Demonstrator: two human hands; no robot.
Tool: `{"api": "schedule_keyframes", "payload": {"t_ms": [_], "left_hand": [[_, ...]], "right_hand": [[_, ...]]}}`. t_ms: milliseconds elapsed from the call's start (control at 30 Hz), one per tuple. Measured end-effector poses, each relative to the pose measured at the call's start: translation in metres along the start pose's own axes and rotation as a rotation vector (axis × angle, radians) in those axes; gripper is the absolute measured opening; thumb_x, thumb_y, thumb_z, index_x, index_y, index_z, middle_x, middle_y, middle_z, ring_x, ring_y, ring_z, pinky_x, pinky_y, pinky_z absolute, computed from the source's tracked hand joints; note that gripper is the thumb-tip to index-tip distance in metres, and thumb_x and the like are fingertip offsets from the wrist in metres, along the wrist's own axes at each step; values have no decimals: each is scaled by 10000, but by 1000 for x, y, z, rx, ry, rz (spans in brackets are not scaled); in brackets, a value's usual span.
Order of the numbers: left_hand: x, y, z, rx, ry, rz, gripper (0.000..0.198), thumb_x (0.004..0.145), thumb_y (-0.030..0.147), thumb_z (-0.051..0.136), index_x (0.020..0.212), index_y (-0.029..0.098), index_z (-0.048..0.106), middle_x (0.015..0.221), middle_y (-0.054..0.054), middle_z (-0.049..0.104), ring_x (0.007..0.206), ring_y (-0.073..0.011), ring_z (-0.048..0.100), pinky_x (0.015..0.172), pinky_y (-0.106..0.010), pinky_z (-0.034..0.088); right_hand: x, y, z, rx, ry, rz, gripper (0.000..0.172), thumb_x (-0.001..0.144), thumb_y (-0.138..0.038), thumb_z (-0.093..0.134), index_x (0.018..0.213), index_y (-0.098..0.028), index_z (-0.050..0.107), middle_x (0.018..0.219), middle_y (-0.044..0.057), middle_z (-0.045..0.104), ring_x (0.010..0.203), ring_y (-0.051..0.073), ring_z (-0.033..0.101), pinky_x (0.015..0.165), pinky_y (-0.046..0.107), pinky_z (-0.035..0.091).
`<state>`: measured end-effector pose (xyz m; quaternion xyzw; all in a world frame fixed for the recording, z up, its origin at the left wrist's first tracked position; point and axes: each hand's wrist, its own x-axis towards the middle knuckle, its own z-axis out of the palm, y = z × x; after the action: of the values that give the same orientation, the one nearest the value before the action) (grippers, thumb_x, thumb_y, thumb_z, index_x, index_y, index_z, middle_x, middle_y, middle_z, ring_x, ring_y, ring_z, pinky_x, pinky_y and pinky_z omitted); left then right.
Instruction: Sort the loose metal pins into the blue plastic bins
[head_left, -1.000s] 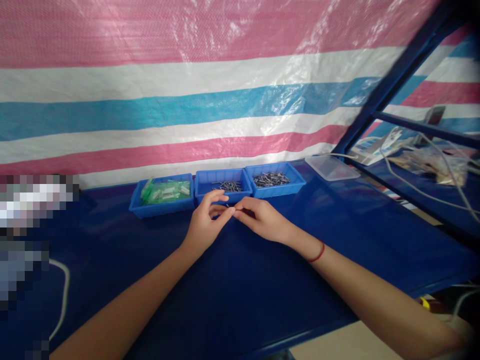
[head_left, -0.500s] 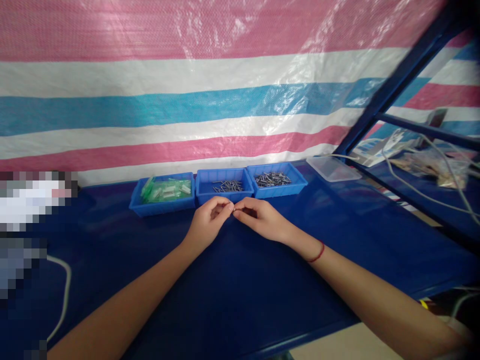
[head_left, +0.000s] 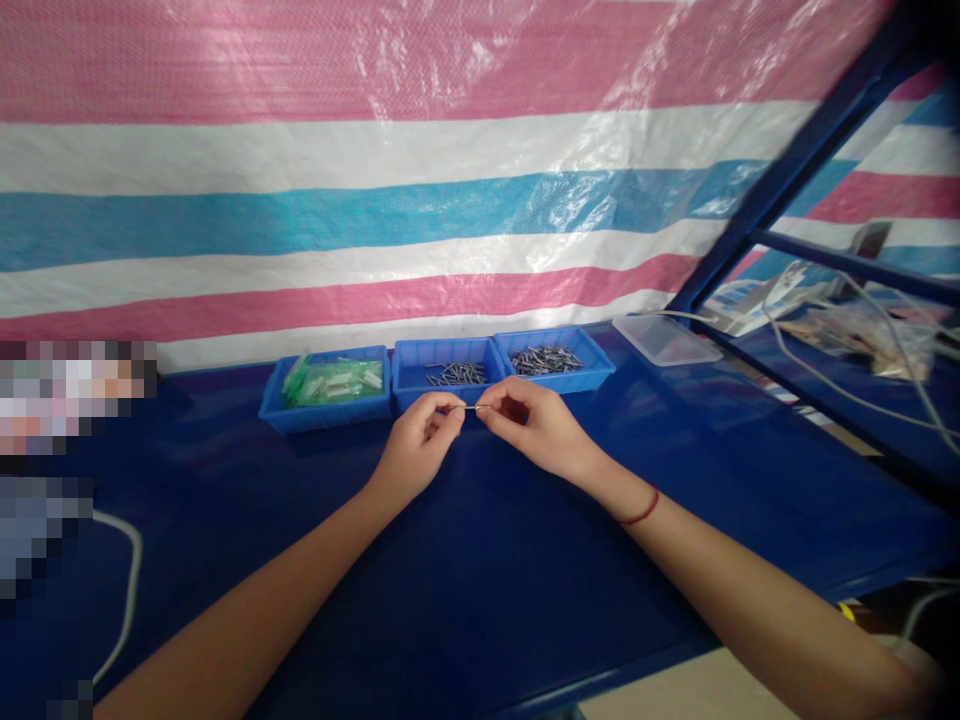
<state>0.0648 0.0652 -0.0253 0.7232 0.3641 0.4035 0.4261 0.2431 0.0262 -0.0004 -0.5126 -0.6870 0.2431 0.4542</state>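
Note:
Between my two hands runs a thin metal screw (head_left: 470,407), held level above the blue table; most of it is covered by fingers. The thumb and forefinger of my left hand (head_left: 426,430) pinch its left end. My right hand (head_left: 536,425) pinches the other end between thumb and fingertips. Just behind the hands stands a blue bin (head_left: 412,378) with loose thin metal screws (head_left: 459,373) at its right side. To its right, another blue bin (head_left: 600,375) holds a fuller heap of dark screws (head_left: 546,359).
At the left of the row, a blue bin (head_left: 281,418) contains green and clear plastic packets (head_left: 337,380). A clear plastic lid (head_left: 667,338) lies at the right. A white cable (head_left: 135,570) curves at the left, and a blue metal frame (head_left: 814,160) rises on the right.
My right hand has shifted slightly right and up, away from the left fingertips, so a short length of the screw now shows between them. My left hand has stayed nearly still.

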Motion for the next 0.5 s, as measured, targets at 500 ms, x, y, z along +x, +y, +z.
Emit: {"api": "schedule_keyframes", "payload": {"t_ms": [500], "left_hand": [[-1,1,2,159,-79,-13,256,895,340,506,1066,197,632,886,-32,670,757,-151,609,708,-256,469]], "right_hand": [[13,14,-34,-388,660,-134,287,901,-401,503,888,-171,674,779,59,640,711,176,532,732,327,420]]}}
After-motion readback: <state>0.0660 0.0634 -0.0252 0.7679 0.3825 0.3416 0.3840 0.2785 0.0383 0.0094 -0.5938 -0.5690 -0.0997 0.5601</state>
